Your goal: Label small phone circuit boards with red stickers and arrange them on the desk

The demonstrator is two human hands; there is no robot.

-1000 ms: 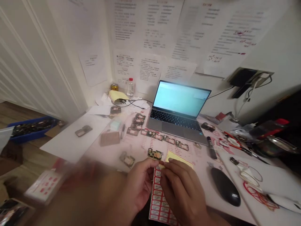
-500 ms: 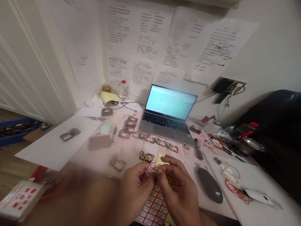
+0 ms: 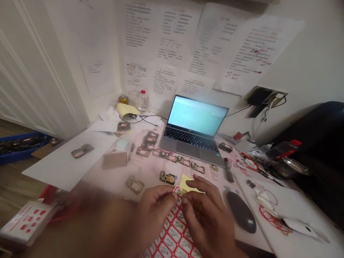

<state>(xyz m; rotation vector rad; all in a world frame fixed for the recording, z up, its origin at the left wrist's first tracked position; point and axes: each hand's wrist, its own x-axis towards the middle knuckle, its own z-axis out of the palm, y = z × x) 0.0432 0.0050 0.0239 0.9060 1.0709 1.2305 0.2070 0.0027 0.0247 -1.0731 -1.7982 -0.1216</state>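
At a cluttered desk, seen from the head-worn camera, the person's left hand (image 3: 156,215) is pinching the top corner of a sheet of red-bordered labels (image 3: 172,229), with thumb and fingers pressed together on it. The sheet is hanging down toward the person, over the desk's front edge. The right hand (image 3: 208,218) is curled closely beside the left, its fingers bent over the sheet's upper end; whether they are pinching a label or only resting there, I cannot tell. A yellow note (image 3: 186,183) is lying just under the right fingers, touching the sheet's top.

A circuit board (image 3: 168,177) is sitting just beyond the left hand, with another board (image 3: 134,185) further left. A row of phone circuit boards (image 3: 174,157) is curving across the desk in front of a open laptop (image 3: 193,125), whose screen is glowing. To the right, a black mouse (image 3: 241,212) and a dark marker (image 3: 228,170) are lying near the hands, and red-handled scissors (image 3: 249,163) are resting further back. On the left, one board (image 3: 82,150) is lying on a white sheet of paper (image 3: 67,157). Printed pages (image 3: 163,36) are covering the wall behind.
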